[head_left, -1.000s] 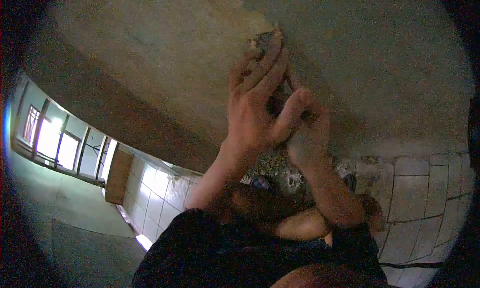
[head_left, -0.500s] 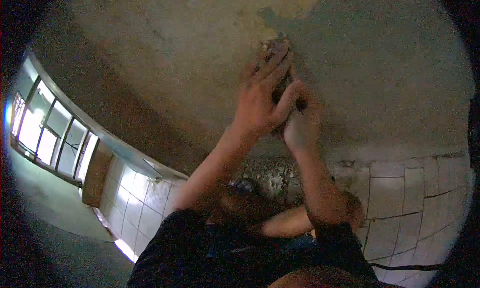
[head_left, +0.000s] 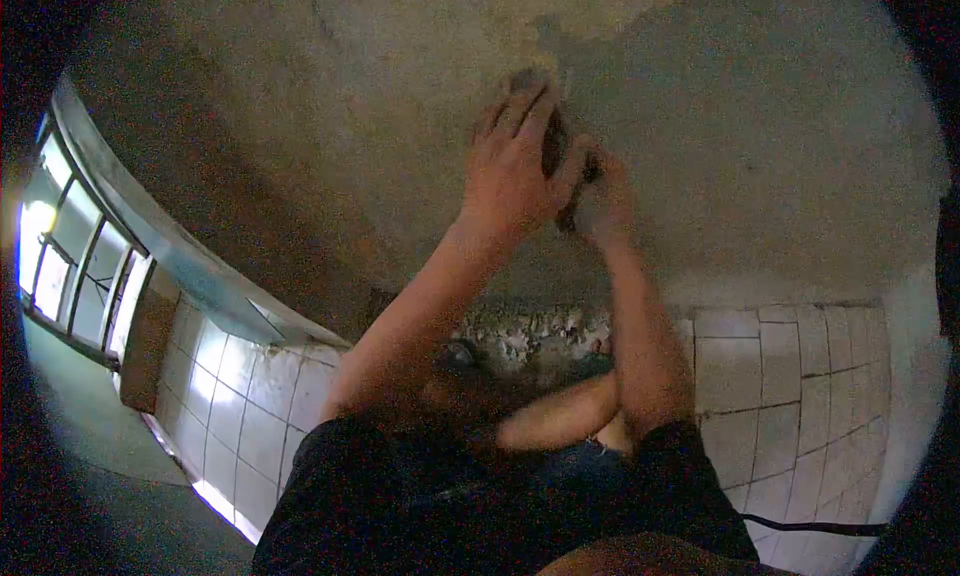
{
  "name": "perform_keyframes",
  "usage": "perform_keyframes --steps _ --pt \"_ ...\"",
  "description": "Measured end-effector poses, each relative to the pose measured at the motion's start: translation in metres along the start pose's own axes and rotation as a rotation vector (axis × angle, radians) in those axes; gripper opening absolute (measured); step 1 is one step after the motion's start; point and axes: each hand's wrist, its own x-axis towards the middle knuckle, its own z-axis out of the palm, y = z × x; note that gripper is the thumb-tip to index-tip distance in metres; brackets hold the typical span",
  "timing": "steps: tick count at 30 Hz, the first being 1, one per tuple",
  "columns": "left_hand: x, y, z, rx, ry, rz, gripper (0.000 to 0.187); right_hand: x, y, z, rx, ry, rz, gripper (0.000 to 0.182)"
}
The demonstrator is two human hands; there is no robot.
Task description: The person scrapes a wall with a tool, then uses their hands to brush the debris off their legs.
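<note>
Both hands are on a dark, long hand tool point(head_left: 552, 154) pressed against the wall point(head_left: 720, 156). My left hand point(head_left: 508, 171) lies over its upper part, fingers stretched forward and slightly apart, thumb reaching toward my right hand. My right hand point(head_left: 610, 201) is wrapped round the lower end of the tool. A greyish front end point(head_left: 530, 79) shows just past my left fingertips, close to a pale patch point(head_left: 590, 51) on the wall. Blur and my fingers hide most of the tool, so I cannot make out its exact kind.
Flaking paint and crumbled bits point(head_left: 520, 338) lie along the wall's foot, by my bent legs point(head_left: 560, 413). White tiles point(head_left: 755, 366) cover the floor on both sides. A barred window point(head_left: 80, 246) is at the left. A black cable point(head_left: 815, 527) runs at lower right.
My hands and the tool have shifted a little left and up along the wall. The view has moved slightly too. Both hands have stayed on the tool.
</note>
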Motion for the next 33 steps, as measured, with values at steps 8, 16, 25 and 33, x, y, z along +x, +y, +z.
perform_keyframes --steps 8,16,25,33 --pt "-0.197 -0.069 -0.013 0.193 -0.786 -0.447 0.048 -0.154 0.136 -0.009 -0.308 -0.451 0.291 0.037" --pt "-0.287 -0.031 -0.007 -0.543 -0.514 -0.966 0.041 -0.140 0.102 -0.017 0.025 -0.627 0.531 0.027" --pt "-0.231 0.000 -0.023 -0.294 -0.332 -0.511 0.035 -0.143 0.046 -0.003 0.000 -0.311 -0.017 0.054" --pt "-0.055 0.004 -0.015 -0.176 0.023 -0.078 0.041 -0.031 -0.077 -0.017 0.519 -0.159 -0.015 0.058"
